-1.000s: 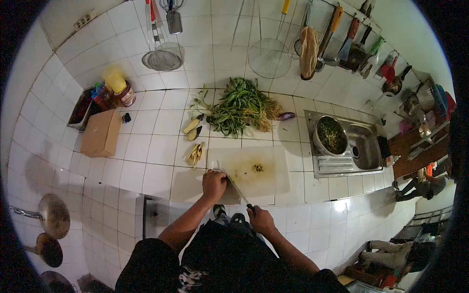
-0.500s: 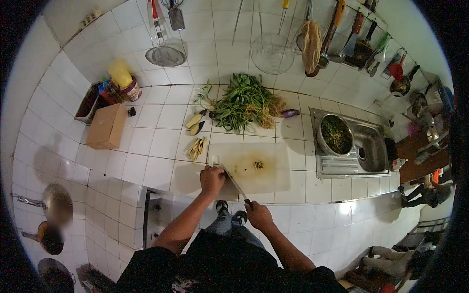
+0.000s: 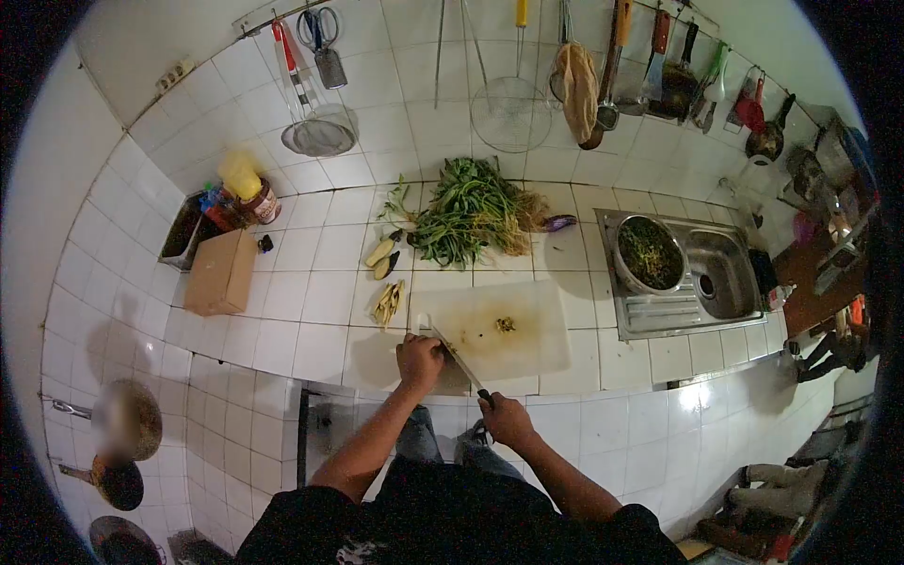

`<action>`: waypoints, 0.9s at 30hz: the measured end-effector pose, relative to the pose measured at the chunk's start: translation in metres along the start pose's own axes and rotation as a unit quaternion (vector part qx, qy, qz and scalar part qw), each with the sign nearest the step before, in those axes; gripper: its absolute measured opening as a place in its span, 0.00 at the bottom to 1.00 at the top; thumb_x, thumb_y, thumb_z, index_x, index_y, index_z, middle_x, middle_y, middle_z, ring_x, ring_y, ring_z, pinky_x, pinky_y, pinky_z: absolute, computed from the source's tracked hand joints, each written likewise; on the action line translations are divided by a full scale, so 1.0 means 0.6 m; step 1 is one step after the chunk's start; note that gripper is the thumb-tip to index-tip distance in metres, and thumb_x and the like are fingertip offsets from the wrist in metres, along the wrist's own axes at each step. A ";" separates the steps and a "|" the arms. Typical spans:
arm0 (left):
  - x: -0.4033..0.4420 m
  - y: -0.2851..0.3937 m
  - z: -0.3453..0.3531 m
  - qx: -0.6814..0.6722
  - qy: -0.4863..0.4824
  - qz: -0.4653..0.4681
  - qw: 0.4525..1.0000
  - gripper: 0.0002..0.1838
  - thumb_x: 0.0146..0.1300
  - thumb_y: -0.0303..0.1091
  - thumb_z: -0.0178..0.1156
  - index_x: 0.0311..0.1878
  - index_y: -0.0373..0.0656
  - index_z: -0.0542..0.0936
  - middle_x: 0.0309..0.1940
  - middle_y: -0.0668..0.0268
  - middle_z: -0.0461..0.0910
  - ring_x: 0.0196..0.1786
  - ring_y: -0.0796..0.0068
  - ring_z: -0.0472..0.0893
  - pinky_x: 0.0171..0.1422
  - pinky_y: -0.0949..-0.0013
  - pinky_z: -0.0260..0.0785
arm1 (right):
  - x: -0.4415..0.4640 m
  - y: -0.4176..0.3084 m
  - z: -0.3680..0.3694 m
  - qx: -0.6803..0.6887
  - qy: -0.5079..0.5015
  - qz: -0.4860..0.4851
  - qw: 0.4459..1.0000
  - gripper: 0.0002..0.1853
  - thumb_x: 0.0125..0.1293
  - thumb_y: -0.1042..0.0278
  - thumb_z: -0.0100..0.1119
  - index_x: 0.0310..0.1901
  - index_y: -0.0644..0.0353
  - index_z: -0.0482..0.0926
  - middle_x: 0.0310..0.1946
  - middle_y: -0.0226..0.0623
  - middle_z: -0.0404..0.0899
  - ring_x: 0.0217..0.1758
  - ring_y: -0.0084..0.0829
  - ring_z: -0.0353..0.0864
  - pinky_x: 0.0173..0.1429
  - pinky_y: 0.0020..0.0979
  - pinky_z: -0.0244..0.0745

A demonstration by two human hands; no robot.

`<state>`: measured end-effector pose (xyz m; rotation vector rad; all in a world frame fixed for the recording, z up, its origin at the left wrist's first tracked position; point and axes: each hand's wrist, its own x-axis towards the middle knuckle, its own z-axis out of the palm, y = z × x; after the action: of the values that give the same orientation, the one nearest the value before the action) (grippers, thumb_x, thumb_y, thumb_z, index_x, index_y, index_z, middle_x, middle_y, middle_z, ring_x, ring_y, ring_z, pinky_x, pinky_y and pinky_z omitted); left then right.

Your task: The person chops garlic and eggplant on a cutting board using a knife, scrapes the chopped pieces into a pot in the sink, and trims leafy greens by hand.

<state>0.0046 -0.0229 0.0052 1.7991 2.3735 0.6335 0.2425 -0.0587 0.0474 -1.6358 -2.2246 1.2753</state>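
My right hand [image 3: 507, 420] is wrapped round the black handle of a knife [image 3: 456, 358], whose blade slants up and left over the white cutting board [image 3: 532, 353]. At the board's left edge my left hand [image 3: 420, 362] is closed beside the blade; whatever its fingers hold is too small to make out. Small chopped bits [image 3: 506, 325] lie mid-board. Just left of the board is a pile of pale yellow strips [image 3: 389, 302], with cut eggplant pieces [image 3: 381, 252] behind it. Leafy greens [image 3: 466, 212] with roots lie behind the board, a purple eggplant [image 3: 558, 222] at their right.
A metal bowl of chopped greens [image 3: 650, 254] stands on the steel sink [image 3: 720, 273] at the right. A cardboard box [image 3: 221, 272] and jars are at the left. Utensils and strainers [image 3: 318, 137] hang on the wall, pans [image 3: 118, 483] at lower left. People are partly visible at the right edge.
The camera view has shifted, so the counter sits slightly lower and further right in the frame. Both hands and the knife keep nearly the same places at the board.
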 end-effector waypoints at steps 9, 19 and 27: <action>-0.002 -0.006 -0.005 -0.032 0.007 0.000 0.999 0.11 0.44 0.33 0.69 0.35 0.50 0.88 0.36 0.69 0.85 0.48 0.62 0.78 0.51 0.55 0.68 | 0.023 -0.005 0.003 -0.028 0.017 -0.020 0.999 0.22 0.73 0.50 0.49 0.41 0.66 0.75 0.28 0.61 0.81 0.36 0.63 0.81 0.42 0.58 0.75; -0.008 -0.006 -0.005 -0.038 0.009 0.010 0.999 0.10 0.46 0.33 0.69 0.35 0.50 0.88 0.37 0.71 0.85 0.50 0.63 0.77 0.51 0.53 0.67 | 0.023 -0.015 -0.019 -0.069 -0.002 0.015 0.998 0.23 0.74 0.49 0.47 0.41 0.66 0.75 0.28 0.61 0.81 0.37 0.64 0.81 0.42 0.59 0.74; -0.012 -0.023 0.013 -0.063 0.033 -0.007 0.997 0.10 0.43 0.34 0.70 0.34 0.51 0.88 0.37 0.73 0.86 0.50 0.64 0.77 0.51 0.53 0.65 | 0.003 -0.023 -0.039 -0.045 -0.023 -0.045 0.998 0.18 0.75 0.54 0.47 0.39 0.64 0.73 0.26 0.57 0.79 0.30 0.61 0.80 0.33 0.57 0.74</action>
<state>-0.0034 -0.0305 -0.0082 1.7342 2.3278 0.8334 0.2438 -0.0451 0.0708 -1.5305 -2.3859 1.2200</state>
